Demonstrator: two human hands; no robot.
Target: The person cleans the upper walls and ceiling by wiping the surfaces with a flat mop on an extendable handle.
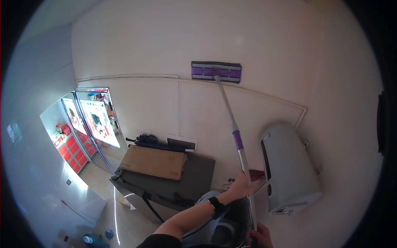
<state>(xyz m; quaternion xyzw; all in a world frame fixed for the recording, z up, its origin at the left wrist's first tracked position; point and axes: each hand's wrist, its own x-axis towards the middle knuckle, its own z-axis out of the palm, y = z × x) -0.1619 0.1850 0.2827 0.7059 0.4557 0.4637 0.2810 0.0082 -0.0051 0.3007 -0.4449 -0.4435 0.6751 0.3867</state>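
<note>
A flat mop (pixel 227 102) with a long silver and purple pole reaches up the wall. Its purple and grey head (pixel 202 71) lies against the white wall, overlapping a thin pipe there. My left hand (pixel 239 188), with a black watch on the wrist, is wrapped round the middle of the pole. Lower down, my right hand (pixel 260 236) is closed round the pole's bottom end, partly cut off by the frame edge. Just right of the pole hangs a grey wall-mounted water heater (pixel 291 169).
A cardboard box (pixel 153 162) rests on a dark cabinet top (pixel 200 171), with a folded umbrella (pixel 155 145) behind it. The pipe (pixel 273 97) runs along the wall to the heater. A doorway with red drawers (pixel 71 153) is at left; a blue bottle (pixel 96 239) is on the floor.
</note>
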